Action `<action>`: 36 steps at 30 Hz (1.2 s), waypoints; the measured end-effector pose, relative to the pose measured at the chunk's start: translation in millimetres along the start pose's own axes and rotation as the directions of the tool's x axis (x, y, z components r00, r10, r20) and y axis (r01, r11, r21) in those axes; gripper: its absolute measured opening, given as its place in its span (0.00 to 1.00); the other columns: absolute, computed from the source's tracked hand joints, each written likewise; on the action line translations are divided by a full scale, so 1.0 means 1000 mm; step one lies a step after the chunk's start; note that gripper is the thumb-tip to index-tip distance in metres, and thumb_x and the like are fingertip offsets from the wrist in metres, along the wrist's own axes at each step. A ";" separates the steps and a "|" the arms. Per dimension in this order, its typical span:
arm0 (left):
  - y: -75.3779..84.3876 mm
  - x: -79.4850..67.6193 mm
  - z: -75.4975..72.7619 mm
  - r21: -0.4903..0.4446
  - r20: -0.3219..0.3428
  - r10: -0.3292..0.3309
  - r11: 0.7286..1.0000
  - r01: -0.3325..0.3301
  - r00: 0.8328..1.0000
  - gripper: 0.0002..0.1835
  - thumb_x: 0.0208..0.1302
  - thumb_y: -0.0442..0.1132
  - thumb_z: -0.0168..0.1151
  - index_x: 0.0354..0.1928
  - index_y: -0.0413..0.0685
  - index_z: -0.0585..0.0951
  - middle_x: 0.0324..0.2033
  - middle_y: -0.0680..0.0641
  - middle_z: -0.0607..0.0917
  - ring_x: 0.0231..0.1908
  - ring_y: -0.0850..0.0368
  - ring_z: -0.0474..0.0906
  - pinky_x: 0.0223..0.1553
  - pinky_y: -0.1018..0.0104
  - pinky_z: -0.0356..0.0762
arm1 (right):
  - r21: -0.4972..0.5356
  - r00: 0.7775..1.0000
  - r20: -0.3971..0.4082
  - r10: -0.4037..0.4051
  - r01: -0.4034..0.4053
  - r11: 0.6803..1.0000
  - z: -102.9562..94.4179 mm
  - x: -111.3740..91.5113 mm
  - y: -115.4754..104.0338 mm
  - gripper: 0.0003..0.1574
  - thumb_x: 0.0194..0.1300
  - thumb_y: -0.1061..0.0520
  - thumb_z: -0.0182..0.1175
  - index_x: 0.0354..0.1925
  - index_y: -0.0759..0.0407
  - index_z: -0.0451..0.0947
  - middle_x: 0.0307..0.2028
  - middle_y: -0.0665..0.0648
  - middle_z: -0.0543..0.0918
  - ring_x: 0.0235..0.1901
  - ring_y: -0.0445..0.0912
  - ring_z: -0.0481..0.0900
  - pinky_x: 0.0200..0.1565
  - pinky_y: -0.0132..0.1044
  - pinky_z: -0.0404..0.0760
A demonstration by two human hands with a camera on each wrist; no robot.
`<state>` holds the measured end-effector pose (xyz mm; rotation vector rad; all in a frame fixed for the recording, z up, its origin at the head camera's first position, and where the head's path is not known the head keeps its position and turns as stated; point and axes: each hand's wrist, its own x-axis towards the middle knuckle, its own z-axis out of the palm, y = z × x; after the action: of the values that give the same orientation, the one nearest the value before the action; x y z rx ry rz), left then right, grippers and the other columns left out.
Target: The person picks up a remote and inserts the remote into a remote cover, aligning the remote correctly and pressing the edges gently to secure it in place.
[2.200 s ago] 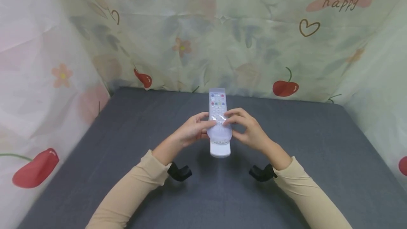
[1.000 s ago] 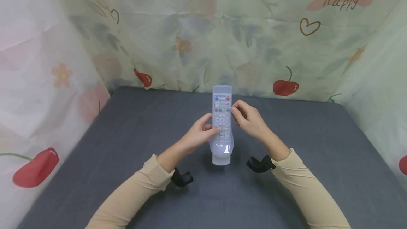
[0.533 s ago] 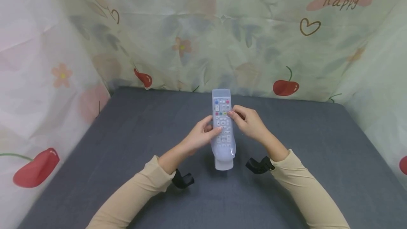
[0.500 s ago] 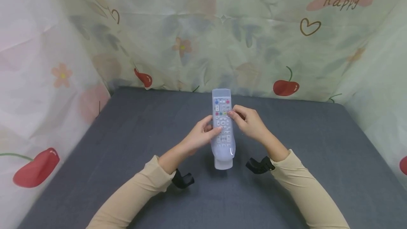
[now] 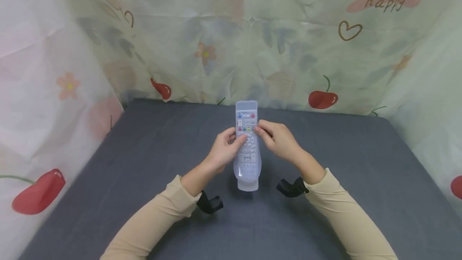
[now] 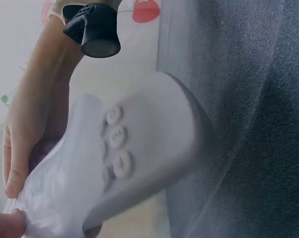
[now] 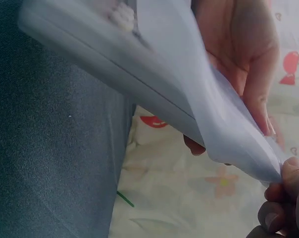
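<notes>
The left hand (image 5: 221, 151) sets its thumb farther up the remote control (image 5: 248, 186), nearer the right hand (image 5: 279, 141), whose fingertips (earlier spread over the buttons (image 5: 247, 157)) now seem, grip partly hidden, to pinch the translucent cover (image 5: 247, 173).

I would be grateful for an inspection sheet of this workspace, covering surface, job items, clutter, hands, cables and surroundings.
Surface: dark grey and cloth-like.
Job's things: a white remote control, held above the surface, sits partly inside a translucent cover; its near end sticks out.
Clutter: nothing seen loose on the surface.
Hands: the left hand holds the remote control through the cover, thumb on the front; the right hand pinches the cover's edge. Each wrist carries a black camera.
Cables: nothing seen.
Surroundings: pale curtains printed with cherries, flowers, hearts and "happy", behind and at both sides.
</notes>
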<state>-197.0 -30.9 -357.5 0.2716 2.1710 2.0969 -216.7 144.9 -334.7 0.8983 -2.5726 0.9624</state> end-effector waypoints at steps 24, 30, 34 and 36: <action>-0.008 0.006 0.008 -0.128 -0.145 -0.127 0.986 0.109 0.981 0.15 0.68 0.34 0.52 0.52 0.31 0.74 0.46 0.30 0.81 0.29 0.64 0.78 0.36 0.69 0.80 | -0.072 0.996 0.064 0.054 -0.050 0.996 0.015 -0.005 -0.001 0.15 0.69 0.58 0.51 0.24 0.58 0.65 0.15 0.50 0.61 0.16 0.38 0.58 0.22 0.29 0.57; -0.007 0.006 0.005 -0.050 -0.076 -0.087 0.995 0.083 0.993 0.16 0.68 0.35 0.53 0.54 0.35 0.74 0.47 0.33 0.81 0.32 0.61 0.80 0.39 0.64 0.81 | 0.116 0.984 0.103 0.143 -0.155 0.981 0.011 -0.012 0.002 0.11 0.70 0.57 0.50 0.30 0.60 0.70 0.18 0.50 0.61 0.17 0.39 0.58 0.22 0.30 0.59; -0.003 0.007 0.004 -0.007 -0.033 -0.053 0.999 0.053 0.998 0.17 0.67 0.35 0.53 0.56 0.37 0.73 0.50 0.35 0.80 0.37 0.57 0.80 0.42 0.61 0.82 | 0.217 0.966 0.144 0.214 -0.242 0.946 0.008 -0.011 0.005 0.13 0.71 0.55 0.49 0.31 0.61 0.67 0.19 0.53 0.66 0.18 0.41 0.62 0.23 0.32 0.65; -0.001 0.007 0.003 0.007 -0.028 -0.044 0.999 0.045 0.999 0.17 0.67 0.35 0.54 0.56 0.37 0.73 0.51 0.35 0.80 0.37 0.55 0.80 0.42 0.61 0.82 | 0.277 0.950 0.181 0.254 -0.297 0.914 0.008 -0.010 0.007 0.14 0.72 0.54 0.48 0.33 0.63 0.64 0.24 0.59 0.73 0.22 0.43 0.73 0.26 0.35 0.75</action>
<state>-203.4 -26.1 -358.6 0.1944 2.1800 2.0812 -213.3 148.3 -348.4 0.7019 -2.7730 1.4535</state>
